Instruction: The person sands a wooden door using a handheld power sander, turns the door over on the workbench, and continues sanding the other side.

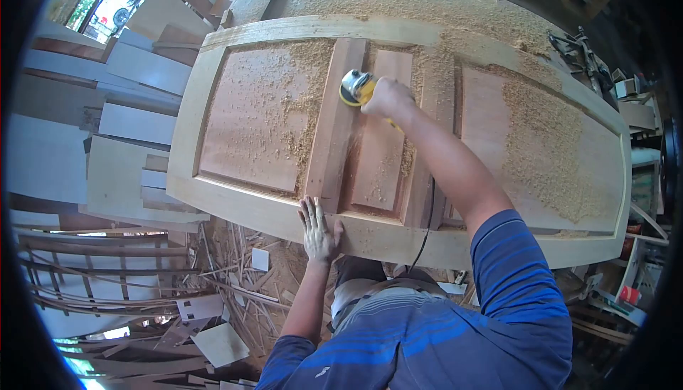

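A panelled wooden door (398, 237) lies flat before me, with shavings scattered over its panels. My right hand (389, 98) is wrapped around a yellow and silver angle grinder (358, 88). The tool's round disc is at the reddish crosspiece (333, 120) between the left and middle panels; I cannot tell whether it touches the wood. A dark cord (429, 226) hangs over the door's near edge. Dusty and flat, my left hand (318, 232) rests on the near rail with its fingers stretched out.
Wood shavings (491, 9) cover the surface beyond the door. Boards and sheets (139, 120) are stacked at the left. Offcuts and thin strips (249, 276) litter the floor near my left arm. At the far right of the door lies a dark metal tool (580, 52).
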`<state>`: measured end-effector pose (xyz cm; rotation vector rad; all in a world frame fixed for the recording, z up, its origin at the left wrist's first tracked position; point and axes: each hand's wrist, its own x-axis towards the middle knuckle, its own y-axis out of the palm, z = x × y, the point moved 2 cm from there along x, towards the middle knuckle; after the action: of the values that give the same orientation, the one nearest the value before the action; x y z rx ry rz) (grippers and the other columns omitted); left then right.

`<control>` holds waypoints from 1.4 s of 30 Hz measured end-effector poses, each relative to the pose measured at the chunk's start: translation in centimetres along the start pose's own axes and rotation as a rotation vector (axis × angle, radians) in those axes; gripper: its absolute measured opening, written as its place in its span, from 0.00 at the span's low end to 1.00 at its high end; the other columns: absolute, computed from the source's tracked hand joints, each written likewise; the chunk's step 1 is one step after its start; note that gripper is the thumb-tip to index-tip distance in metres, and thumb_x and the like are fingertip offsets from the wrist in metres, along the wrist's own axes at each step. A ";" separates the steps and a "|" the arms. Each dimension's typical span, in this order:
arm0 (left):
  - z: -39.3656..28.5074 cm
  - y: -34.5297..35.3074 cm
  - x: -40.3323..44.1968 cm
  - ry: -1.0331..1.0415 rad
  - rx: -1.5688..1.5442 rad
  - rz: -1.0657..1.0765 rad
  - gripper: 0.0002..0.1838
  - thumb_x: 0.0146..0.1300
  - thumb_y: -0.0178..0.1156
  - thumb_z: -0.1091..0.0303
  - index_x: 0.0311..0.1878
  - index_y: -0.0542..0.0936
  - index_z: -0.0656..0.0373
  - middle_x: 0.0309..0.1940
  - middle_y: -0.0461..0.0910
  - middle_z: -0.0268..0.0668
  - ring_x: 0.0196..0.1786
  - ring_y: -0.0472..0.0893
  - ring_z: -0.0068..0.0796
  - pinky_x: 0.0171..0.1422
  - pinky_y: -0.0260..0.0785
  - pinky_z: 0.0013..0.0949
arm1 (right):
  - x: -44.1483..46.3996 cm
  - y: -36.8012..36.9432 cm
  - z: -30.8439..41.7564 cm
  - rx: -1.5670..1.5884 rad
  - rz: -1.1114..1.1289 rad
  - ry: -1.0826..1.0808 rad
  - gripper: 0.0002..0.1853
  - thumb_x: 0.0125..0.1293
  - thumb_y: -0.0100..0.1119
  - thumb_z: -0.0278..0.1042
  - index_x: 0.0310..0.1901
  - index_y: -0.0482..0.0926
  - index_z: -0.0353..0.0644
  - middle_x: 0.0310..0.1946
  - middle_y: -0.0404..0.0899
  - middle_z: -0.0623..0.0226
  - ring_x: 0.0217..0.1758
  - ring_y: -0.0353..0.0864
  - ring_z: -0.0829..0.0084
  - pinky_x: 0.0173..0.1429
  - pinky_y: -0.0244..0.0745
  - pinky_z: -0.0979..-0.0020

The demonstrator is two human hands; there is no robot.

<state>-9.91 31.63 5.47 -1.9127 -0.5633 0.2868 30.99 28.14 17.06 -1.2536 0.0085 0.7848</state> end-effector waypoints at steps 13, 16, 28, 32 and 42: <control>-0.5 0.5 -2.4 -0.023 0.030 -0.243 0.52 0.77 0.59 0.48 0.89 0.46 0.71 0.90 0.40 0.65 0.93 0.37 0.65 0.95 0.29 0.64 | -17.8 9.4 1.4 -0.018 0.105 -0.188 0.38 0.54 0.82 0.51 0.60 0.80 0.33 0.55 0.91 0.49 0.60 0.94 0.54 0.64 0.89 0.57; -2.7 0.2 -4.8 -0.020 -0.064 -0.420 0.45 0.77 0.59 0.50 0.85 0.57 0.71 0.85 0.57 0.67 0.89 0.54 0.67 0.92 0.43 0.64 | -20.2 11.4 2.4 -0.069 0.122 -0.263 0.37 0.54 0.83 0.49 0.59 0.80 0.33 0.54 0.91 0.49 0.59 0.94 0.55 0.63 0.89 0.58; -2.5 -0.8 -9.5 -0.541 -1.610 -0.174 0.32 0.88 0.40 0.44 0.74 0.76 0.61 0.68 0.83 0.46 0.67 0.85 0.43 0.77 0.73 0.51 | -24.1 18.7 11.7 -0.140 0.158 -0.495 0.32 0.58 0.79 0.44 0.59 0.80 0.33 0.56 0.91 0.48 0.59 0.94 0.55 0.61 0.90 0.58; 1.6 -3.9 -8.0 -0.577 -1.761 -0.226 0.32 0.88 0.41 0.44 0.75 0.76 0.59 0.67 0.84 0.43 0.67 0.85 0.42 0.78 0.72 0.51 | -22.9 20.9 16.7 -0.118 0.143 -0.507 0.30 0.62 0.77 0.44 0.60 0.80 0.32 0.56 0.91 0.48 0.60 0.94 0.55 0.61 0.90 0.58; 20.1 -10.3 -4.3 -0.753 -1.469 -0.571 0.25 0.87 0.48 0.50 0.60 0.83 0.63 0.50 0.89 0.43 0.50 0.87 0.34 0.58 0.77 0.39 | -17.3 23.5 36.5 -0.133 0.185 -0.562 0.27 0.62 0.74 0.40 0.58 0.82 0.33 0.54 0.92 0.50 0.58 0.94 0.57 0.60 0.89 0.60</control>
<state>-25.17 48.81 6.58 -2.8016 -2.2355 0.2068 -9.09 52.15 17.19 -1.1288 -0.3931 1.2954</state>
